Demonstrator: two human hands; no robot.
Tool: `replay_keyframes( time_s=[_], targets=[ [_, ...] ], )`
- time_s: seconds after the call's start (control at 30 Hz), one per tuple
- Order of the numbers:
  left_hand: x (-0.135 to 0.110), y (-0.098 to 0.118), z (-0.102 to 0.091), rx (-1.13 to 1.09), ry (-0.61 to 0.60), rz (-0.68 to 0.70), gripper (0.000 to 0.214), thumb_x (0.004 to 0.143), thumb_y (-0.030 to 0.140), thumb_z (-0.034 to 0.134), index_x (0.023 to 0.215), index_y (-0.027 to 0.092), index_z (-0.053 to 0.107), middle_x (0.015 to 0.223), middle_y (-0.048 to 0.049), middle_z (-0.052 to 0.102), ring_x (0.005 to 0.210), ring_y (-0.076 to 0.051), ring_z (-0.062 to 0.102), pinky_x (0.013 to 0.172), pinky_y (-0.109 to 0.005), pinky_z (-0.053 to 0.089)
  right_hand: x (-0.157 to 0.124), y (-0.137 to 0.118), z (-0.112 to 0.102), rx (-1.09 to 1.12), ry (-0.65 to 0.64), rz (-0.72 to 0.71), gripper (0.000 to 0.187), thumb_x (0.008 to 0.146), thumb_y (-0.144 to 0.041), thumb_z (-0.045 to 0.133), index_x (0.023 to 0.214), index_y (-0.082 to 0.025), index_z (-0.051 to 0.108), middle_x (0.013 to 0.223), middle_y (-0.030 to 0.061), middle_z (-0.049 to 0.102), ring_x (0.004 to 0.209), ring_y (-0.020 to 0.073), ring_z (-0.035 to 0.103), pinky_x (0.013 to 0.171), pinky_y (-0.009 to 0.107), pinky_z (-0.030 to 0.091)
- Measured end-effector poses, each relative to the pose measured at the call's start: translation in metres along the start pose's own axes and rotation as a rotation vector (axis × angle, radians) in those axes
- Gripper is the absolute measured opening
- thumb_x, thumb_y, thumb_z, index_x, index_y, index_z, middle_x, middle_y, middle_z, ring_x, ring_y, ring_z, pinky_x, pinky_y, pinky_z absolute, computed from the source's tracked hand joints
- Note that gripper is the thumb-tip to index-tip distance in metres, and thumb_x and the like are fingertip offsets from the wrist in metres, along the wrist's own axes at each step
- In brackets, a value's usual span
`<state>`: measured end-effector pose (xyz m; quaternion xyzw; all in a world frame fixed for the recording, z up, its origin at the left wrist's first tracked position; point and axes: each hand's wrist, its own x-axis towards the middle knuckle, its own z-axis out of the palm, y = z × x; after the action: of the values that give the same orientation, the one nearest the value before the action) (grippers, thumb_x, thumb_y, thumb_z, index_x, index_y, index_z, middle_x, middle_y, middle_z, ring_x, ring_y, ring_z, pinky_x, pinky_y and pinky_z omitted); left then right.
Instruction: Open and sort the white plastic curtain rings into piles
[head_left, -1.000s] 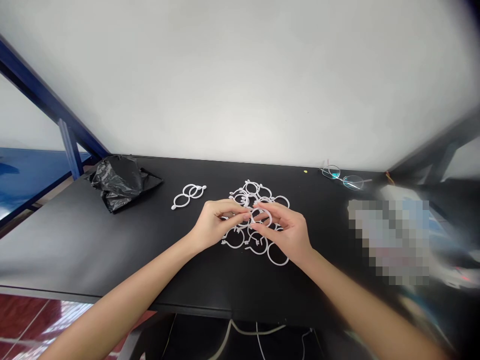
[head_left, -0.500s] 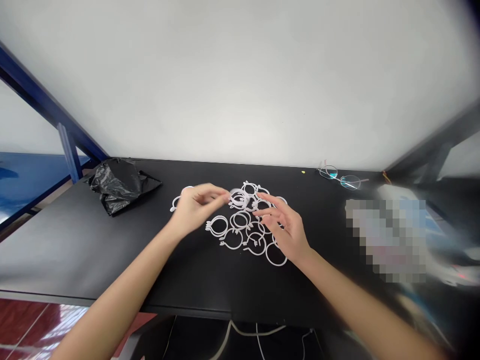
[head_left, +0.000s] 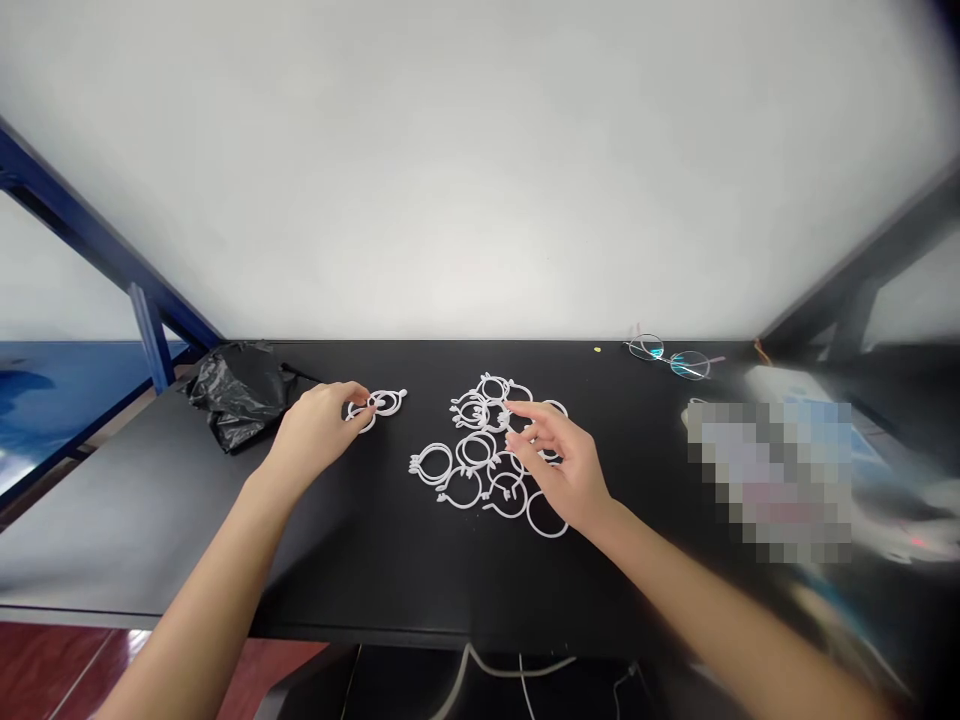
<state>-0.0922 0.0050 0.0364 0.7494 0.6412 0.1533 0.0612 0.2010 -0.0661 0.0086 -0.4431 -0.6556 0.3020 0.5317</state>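
My left hand (head_left: pixel 319 430) is at the left of the table, with its thumb and index finger closed on the edge of a white plastic ring (head_left: pixel 386 403). Another white ring (head_left: pixel 363 424) lies partly under these fingertips. My right hand (head_left: pixel 566 462) hovers at the right side of a loose pile of white open rings (head_left: pixel 476 450) with small tabbed ends. Its thumb and index finger are apart, and I see nothing held between them. The hand hides some rings of the pile.
A crumpled black plastic bag (head_left: pixel 240 395) sits at the left on the black table (head_left: pixel 420 580). Eyeglasses (head_left: pixel 667 357) lie at the back right, near a small yellow bit (head_left: pixel 598 350). Blurred, pixelated packaging (head_left: pixel 772 480) is at the right. Cables (head_left: pixel 480 665) hang below the front edge.
My left hand has moved from the pile to the left, to the separate rings, carrying a white ring. My right hand has stayed by the pile. The view has tilted slightly.
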Motion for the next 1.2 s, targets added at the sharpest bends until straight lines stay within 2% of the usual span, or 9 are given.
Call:
replay_keyframes(
  time_s=[0.1, 0.23, 0.33, 0.47, 0.73, 0.83, 0.97, 1.1, 1.2],
  targets=[
    [-0.003, 0.014, -0.007, -0.114, -0.07, 0.137, 0.035, 0.084, 0.047, 0.051, 0.099, 0.019, 0.067, 0.102, -0.0087, 0.072, 0.096, -0.027, 0.064, 0.085, -0.036, 0.05, 0.0, 0.002, -0.001, -0.008, 0.019, -0.02, 0.023, 0.089, -0.027, 0.061, 0.112, -0.022, 0.065, 0.109, 0.0076, 0.068, 0.069, 0.0137, 0.069, 0.061, 0.029, 0.058],
    [-0.011, 0.031, 0.001, -0.25, -0.317, 0.281, 0.037, 0.084, 0.047, 0.054, 0.108, 0.02, 0.063, 0.109, -0.0079, 0.068, 0.091, -0.022, 0.065, 0.074, -0.03, 0.052, 0.001, 0.002, 0.0, -0.005, 0.036, -0.058, 0.019, 0.09, -0.025, 0.06, 0.107, -0.021, 0.066, 0.111, 0.0079, 0.067, 0.066, 0.0125, 0.067, 0.06, 0.029, 0.058],
    [-0.012, 0.039, 0.013, -0.232, -0.4, 0.327, 0.03, 0.087, 0.038, 0.051, 0.105, 0.018, 0.064, 0.095, -0.0066, 0.068, 0.079, -0.019, 0.064, 0.068, -0.028, 0.049, 0.0, 0.001, 0.0, -0.009, 0.036, -0.085, 0.017, 0.09, -0.022, 0.059, 0.105, -0.021, 0.067, 0.113, 0.0085, 0.067, 0.064, 0.0115, 0.066, 0.059, 0.029, 0.058],
    [0.001, 0.047, 0.02, -0.242, -0.502, 0.347, 0.022, 0.089, 0.028, 0.047, 0.086, 0.018, 0.065, 0.069, -0.0017, 0.066, 0.063, -0.016, 0.06, 0.061, -0.025, 0.045, 0.0, 0.003, 0.0, -0.015, 0.039, -0.111, 0.018, 0.09, -0.019, 0.059, 0.104, -0.022, 0.068, 0.113, 0.0079, 0.068, 0.062, 0.0099, 0.062, 0.059, 0.029, 0.059],
    [0.023, 0.057, 0.024, -0.34, -0.636, 0.396, 0.015, 0.082, 0.032, 0.06, 0.085, 0.018, 0.063, 0.07, 0.0004, 0.068, 0.062, -0.014, 0.061, 0.059, -0.023, 0.045, 0.001, 0.005, 0.0, -0.039, 0.043, -0.124, 0.016, 0.09, -0.018, 0.058, 0.101, -0.022, 0.069, 0.111, 0.0075, 0.069, 0.06, 0.0098, 0.062, 0.058, 0.029, 0.059],
    [0.024, 0.053, 0.03, -0.416, -0.624, 0.374, 0.009, 0.081, 0.026, 0.058, 0.084, 0.018, 0.062, 0.066, 0.0016, 0.065, 0.06, -0.013, 0.059, 0.058, -0.022, 0.045, 0.001, 0.005, -0.001, -0.041, 0.046, -0.132, 0.017, 0.09, -0.017, 0.058, 0.102, -0.022, 0.069, 0.111, 0.008, 0.069, 0.06, 0.0098, 0.063, 0.058, 0.029, 0.059],
    [0.018, 0.049, 0.036, -0.669, -0.522, 0.274, 0.013, 0.082, 0.026, 0.06, 0.09, 0.016, 0.061, 0.067, 0.0022, 0.062, 0.059, -0.011, 0.059, 0.058, -0.022, 0.049, 0.0, 0.003, 0.0, -0.045, 0.043, -0.145, 0.017, 0.089, -0.016, 0.058, 0.101, -0.021, 0.069, 0.109, 0.0082, 0.069, 0.059, 0.0096, 0.062, 0.057, 0.028, 0.059],
    [0.007, 0.063, 0.041, -0.925, -0.479, 0.216, 0.019, 0.08, 0.028, 0.063, 0.093, 0.014, 0.062, 0.069, 0.0003, 0.062, 0.061, -0.012, 0.06, 0.057, -0.023, 0.054, -0.001, 0.001, 0.002, -0.064, -0.043, -0.155, 0.02, 0.086, -0.019, 0.064, 0.106, -0.021, 0.067, 0.095, 0.0052, 0.07, 0.058, 0.0098, 0.064, 0.055, 0.026, 0.058],
    [0.0, 0.076, 0.047, -1.02, -0.479, 0.17, 0.019, 0.081, 0.03, 0.064, 0.091, 0.013, 0.063, 0.074, -0.0015, 0.063, 0.06, -0.012, 0.06, 0.054, -0.023, 0.056, -0.003, 0.003, 0.004, -0.086, -0.114, -0.183, 0.029, 0.083, -0.02, 0.069, 0.111, -0.022, 0.066, 0.099, 0.0053, 0.069, 0.062, 0.0107, 0.067, 0.054, 0.025, 0.058]
  ],
)
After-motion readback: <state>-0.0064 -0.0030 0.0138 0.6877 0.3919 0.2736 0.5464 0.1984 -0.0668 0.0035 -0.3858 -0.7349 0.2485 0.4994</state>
